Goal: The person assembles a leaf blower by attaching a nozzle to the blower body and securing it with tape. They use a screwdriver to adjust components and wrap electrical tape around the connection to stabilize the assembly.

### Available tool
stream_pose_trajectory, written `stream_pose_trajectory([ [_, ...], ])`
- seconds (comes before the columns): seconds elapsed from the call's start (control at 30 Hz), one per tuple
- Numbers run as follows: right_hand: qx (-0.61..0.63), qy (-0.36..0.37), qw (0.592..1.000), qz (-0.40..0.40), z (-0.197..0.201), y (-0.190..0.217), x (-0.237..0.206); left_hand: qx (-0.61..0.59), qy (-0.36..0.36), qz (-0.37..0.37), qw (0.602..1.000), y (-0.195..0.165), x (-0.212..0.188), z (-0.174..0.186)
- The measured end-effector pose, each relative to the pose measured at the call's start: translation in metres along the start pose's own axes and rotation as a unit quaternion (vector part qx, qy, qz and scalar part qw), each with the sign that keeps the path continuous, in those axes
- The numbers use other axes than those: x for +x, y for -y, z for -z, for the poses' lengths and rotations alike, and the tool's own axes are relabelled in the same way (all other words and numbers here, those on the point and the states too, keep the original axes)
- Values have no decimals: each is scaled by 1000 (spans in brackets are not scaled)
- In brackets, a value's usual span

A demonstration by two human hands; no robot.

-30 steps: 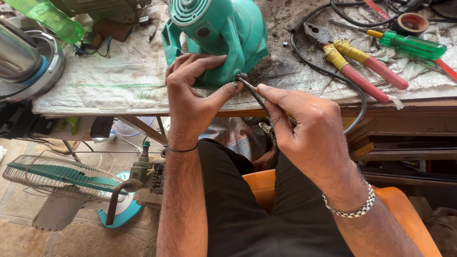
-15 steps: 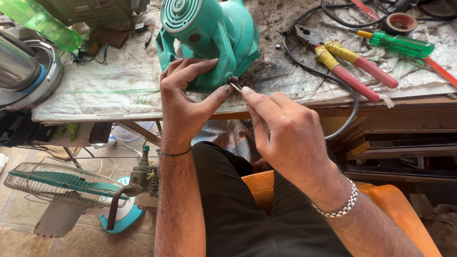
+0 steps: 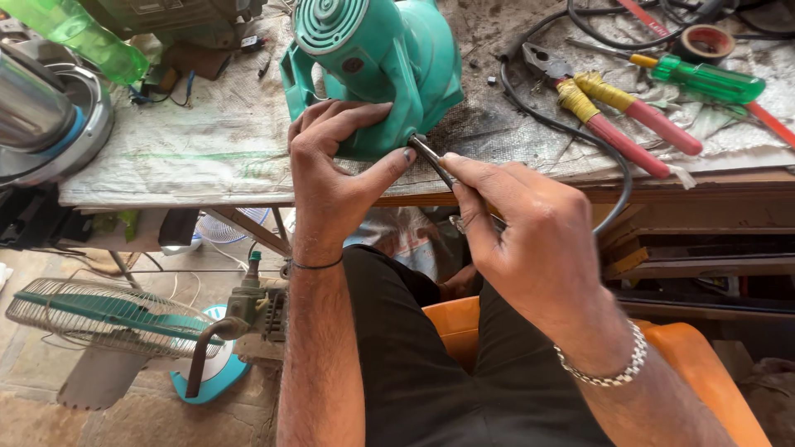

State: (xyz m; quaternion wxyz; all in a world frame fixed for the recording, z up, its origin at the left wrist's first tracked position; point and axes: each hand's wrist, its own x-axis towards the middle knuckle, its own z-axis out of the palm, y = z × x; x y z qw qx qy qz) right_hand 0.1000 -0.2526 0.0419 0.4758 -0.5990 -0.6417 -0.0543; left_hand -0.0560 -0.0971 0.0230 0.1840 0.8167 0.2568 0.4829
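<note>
The right hand [image 3: 530, 240] hides the thin tool's [image 3: 432, 159] handle (only its dark shaft shows).

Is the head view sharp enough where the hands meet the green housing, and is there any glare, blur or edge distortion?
Head view: daylight is even; the left hand, right hand and green housing are sharp, and the thin tool at its base is readable. Mild glare on the steel pot and screwdriver. The bench edge bows slightly, suggesting a wide lens. No motion blur visible.
</note>
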Motion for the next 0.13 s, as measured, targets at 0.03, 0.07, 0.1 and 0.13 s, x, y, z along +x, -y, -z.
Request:
stream_pose_trajectory([
  [0.03,10,-2,1000,-6,-2,-1,0,0,2,1,1000,0,1,-1],
  [0.07,8,-4,1000,-3,-3,-2,0,2,3,3,1000,-1,1,0],
  [0.1,7,-6,1000,0,-3,-2,0,6,4,5,1000,-1,1,1],
  [0.13,7,-7,1000,3,-3,-3,-1,8,3,3,1000,-1,1,1],
])
